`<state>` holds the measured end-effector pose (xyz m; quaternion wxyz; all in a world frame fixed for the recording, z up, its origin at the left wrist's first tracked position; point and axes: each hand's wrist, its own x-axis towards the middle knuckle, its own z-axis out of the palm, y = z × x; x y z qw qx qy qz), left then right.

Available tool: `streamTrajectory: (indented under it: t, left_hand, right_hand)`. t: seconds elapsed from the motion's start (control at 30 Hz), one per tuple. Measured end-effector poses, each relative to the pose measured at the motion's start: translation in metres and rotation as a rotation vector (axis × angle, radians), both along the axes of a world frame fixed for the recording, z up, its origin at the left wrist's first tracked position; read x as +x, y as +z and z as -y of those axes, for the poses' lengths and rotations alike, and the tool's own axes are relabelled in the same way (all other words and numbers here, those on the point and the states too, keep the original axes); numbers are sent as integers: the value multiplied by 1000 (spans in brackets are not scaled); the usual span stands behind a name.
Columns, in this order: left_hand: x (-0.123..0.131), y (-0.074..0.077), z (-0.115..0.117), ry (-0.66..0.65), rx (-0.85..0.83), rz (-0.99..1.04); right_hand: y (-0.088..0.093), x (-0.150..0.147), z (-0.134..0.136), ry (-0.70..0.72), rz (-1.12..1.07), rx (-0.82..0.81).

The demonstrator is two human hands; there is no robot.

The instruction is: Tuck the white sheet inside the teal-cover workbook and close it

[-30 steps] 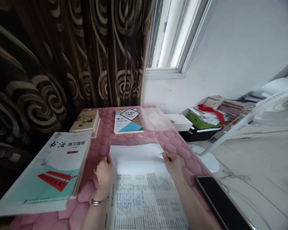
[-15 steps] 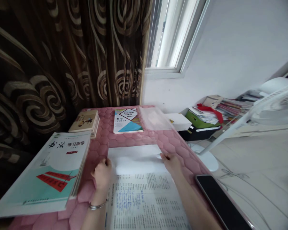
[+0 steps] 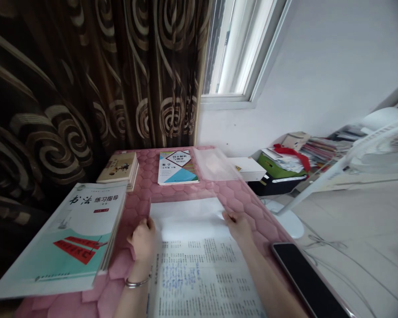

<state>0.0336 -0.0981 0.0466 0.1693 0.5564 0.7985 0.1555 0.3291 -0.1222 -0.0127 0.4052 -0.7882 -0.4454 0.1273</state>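
Observation:
An open printed workbook (image 3: 202, 274) with blue handwriting lies in front of me on the pink quilted table cover (image 3: 239, 194). A clear plastic book cover (image 3: 185, 207) sits over its top part. My left hand (image 3: 143, 240), with a bracelet at the wrist, pinches the book's left edge. At the right edge my right hand (image 3: 239, 227) grips the page and the plastic. Both hands are closed on the book's sides.
A calligraphy textbook stack (image 3: 73, 234) lies at the left, a small brown book (image 3: 119, 168) and a maths book (image 3: 177, 167) further back. A loose plastic sleeve (image 3: 215, 164) is behind. A black phone (image 3: 305, 278) lies at the right edge. Curtain, window, white fan (image 3: 378, 150).
Almost nothing has moved. Both hands have kept their hold on the book's edges, with only a slight shift of the view.

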Motion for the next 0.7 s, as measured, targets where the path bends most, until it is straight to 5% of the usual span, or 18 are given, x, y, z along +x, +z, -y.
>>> streamTrajectory:
  t: [0.17,0.47,0.7]
  left_hand:
    - [-1,2,-3,32,-11,39]
    - [-8,-2,4,27,51,195]
    - [-3,-15,0,89,154,270]
  right_hand:
    - [-1,-5,-3,-42,22,-37]
    - [22,-20,14,-8,-267,311]
    - [18,-23,8,-65,-263,339]
